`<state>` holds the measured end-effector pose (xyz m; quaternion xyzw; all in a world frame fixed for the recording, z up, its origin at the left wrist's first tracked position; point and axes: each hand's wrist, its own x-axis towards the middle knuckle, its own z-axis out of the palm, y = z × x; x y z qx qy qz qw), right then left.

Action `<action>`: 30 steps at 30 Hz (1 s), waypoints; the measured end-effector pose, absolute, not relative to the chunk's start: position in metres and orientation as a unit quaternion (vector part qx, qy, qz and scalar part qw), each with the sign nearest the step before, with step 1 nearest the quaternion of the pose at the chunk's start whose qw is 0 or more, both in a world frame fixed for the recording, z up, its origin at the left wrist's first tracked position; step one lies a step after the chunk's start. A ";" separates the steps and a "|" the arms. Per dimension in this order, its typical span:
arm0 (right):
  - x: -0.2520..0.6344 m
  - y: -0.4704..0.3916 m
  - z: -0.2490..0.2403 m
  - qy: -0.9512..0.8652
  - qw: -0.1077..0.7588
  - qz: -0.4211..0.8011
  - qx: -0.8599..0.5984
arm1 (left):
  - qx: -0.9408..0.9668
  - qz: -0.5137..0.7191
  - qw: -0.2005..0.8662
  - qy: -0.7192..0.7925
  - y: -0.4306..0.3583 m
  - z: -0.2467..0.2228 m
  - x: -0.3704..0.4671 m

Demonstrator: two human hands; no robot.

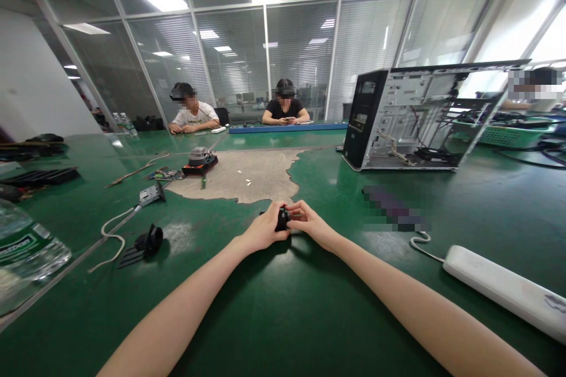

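Note:
A small black part [282, 219] is held between my two hands, just above the green table at the centre of the view. My left hand [265, 228] wraps round its left side, with the thumb below. The fingers of my right hand [305, 218] are bent together against its right side. What the part is cannot be made out, as the fingers cover much of it. Just beyond my hands lies a worn beige patch [252, 174] of the table surface.
Left: a black plastic piece [149, 240], a metal connector with cable [151, 194], a motor-like part [201, 159], a large water bottle [26, 247]. Right: an open computer case [407, 121], a white power strip [499, 285], a green basket [513, 134]. Two people sit across the table.

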<state>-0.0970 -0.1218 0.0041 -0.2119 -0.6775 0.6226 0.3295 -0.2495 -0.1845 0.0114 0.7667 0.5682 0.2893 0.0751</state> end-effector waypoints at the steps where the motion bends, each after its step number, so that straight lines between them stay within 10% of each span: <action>1: -0.097 -0.123 0.005 -0.678 0.327 0.625 -0.205 | 0.766 0.289 0.075 0.569 -0.185 0.012 -0.250; 30: -0.102 -0.123 -0.002 -0.702 0.325 0.590 -0.231 | 0.743 0.283 0.138 0.590 -0.185 0.009 -0.257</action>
